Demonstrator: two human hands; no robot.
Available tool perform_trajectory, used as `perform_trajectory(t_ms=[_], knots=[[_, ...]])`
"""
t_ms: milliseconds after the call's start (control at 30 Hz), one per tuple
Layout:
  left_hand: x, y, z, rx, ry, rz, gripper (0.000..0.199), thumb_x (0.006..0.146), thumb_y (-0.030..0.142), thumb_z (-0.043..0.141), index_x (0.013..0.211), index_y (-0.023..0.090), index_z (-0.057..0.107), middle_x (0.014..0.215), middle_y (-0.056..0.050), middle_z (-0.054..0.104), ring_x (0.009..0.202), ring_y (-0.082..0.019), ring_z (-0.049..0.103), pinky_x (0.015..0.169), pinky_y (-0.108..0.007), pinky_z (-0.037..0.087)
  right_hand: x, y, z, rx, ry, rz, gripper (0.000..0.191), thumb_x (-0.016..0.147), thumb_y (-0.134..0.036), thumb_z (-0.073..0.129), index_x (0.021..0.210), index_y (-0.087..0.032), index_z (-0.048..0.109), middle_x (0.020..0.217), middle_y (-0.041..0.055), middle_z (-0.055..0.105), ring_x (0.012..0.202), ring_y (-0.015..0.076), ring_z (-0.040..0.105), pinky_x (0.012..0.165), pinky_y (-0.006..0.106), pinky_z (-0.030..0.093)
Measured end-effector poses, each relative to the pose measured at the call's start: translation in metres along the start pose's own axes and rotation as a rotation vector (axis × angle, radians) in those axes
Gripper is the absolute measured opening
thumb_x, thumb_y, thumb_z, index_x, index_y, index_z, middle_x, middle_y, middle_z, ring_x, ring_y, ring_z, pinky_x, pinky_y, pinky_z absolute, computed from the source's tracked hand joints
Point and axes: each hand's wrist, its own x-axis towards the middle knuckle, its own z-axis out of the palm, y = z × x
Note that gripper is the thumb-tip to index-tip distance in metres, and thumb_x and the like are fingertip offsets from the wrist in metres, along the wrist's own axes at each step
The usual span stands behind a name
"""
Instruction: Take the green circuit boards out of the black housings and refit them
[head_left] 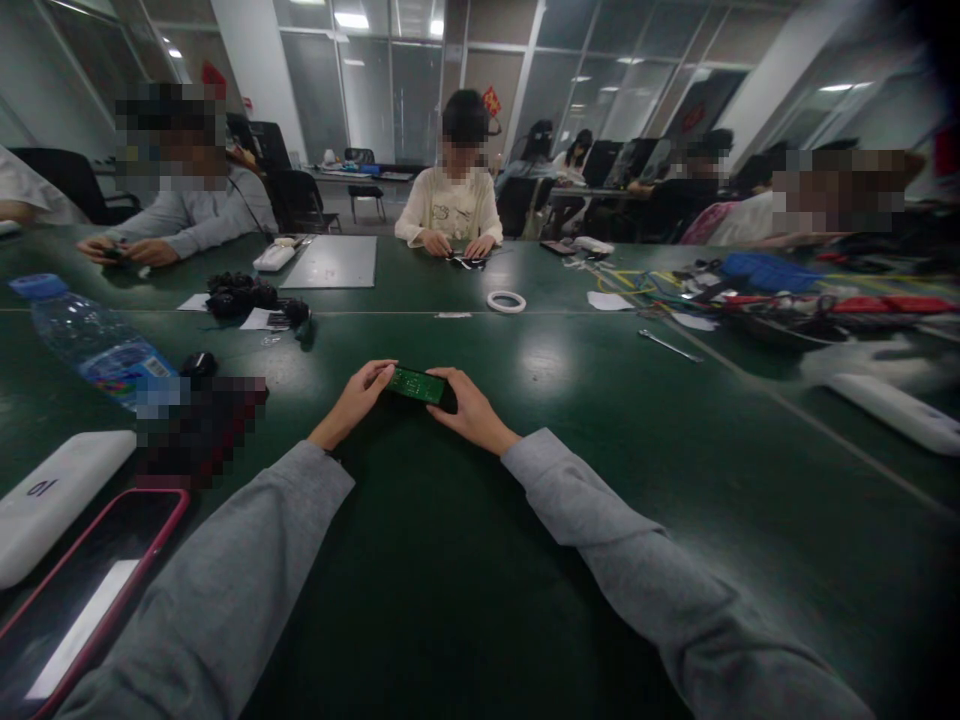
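Between my two hands is a small green circuit board (417,385), seated in what looks like a dark case or backing, just above or on the green table. My left hand (361,398) grips its left end, thumb and fingers closed on the edge. The right end is held by my right hand (474,410), its thumb at the near edge and the fingers curled behind. Small pale components show on the board's face. Whether the board touches the table I cannot tell.
Left of my arms lie a water bottle (105,345), a white power bank (64,495) and a pink-cased phone (90,600). Ahead are black parts (244,297) and a white tape ring (506,301). A wrench (670,346) and tangled cables lie right. Several people sit around.
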Motion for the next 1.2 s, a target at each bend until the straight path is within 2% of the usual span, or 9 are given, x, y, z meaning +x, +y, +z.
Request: perform_trajectory(t_ms=[200,500,633,800,1200], knots=[[0.002,-0.004,0.001,0.017,-0.028,-0.038,0.045,0.090,0.050,0.043,0.120,0.018,0.054,0.114,-0.008,0.064,0.107,-0.021,0.059,0.096,-0.038,0.045,0.001,-0.001,-0.002,0.024,-0.018,-0.033,0.053,0.081,-0.012,0.062,0.128,-0.026,0.041,0.124,0.0058,0.050,0.113,0.0236,0.049,0.099,0.044,0.042],[0.004,-0.010,0.000,0.030,-0.050,-0.034,0.046,0.089,0.052,0.044,0.118,0.019,0.056,0.116,-0.008,0.063,0.107,-0.022,0.058,0.094,-0.037,0.046,0.001,0.001,-0.002,0.036,-0.007,-0.032,0.054,0.081,-0.010,0.062,0.129,-0.026,0.042,0.126,0.0060,0.050,0.115,0.0242,0.047,0.100,0.045,0.041],[0.004,-0.010,0.000,0.031,-0.049,-0.020,0.045,0.089,0.053,0.043,0.116,0.019,0.057,0.117,-0.009,0.063,0.108,-0.022,0.058,0.095,-0.038,0.045,0.002,0.002,-0.001,0.035,-0.003,-0.002,0.054,0.083,-0.011,0.061,0.130,-0.027,0.041,0.126,0.0064,0.050,0.116,0.0251,0.048,0.099,0.047,0.040],[0.004,-0.011,0.000,0.056,-0.092,-0.017,0.053,0.081,0.050,0.057,0.123,0.018,0.052,0.118,-0.012,0.061,0.110,-0.024,0.058,0.094,-0.040,0.046,0.001,0.004,-0.002,0.050,0.007,0.002,0.055,0.083,-0.012,0.062,0.131,-0.027,0.041,0.126,0.0065,0.049,0.118,0.0248,0.047,0.102,0.047,0.039],[0.003,-0.006,-0.001,0.079,-0.087,0.001,0.048,0.083,0.050,0.055,0.119,0.019,0.056,0.121,-0.012,0.061,0.112,-0.025,0.057,0.095,-0.041,0.045,0.001,0.006,-0.001,0.069,0.004,0.035,0.056,0.082,-0.020,0.067,0.132,-0.028,0.041,0.127,0.0068,0.048,0.118,0.0251,0.048,0.100,0.048,0.042]])
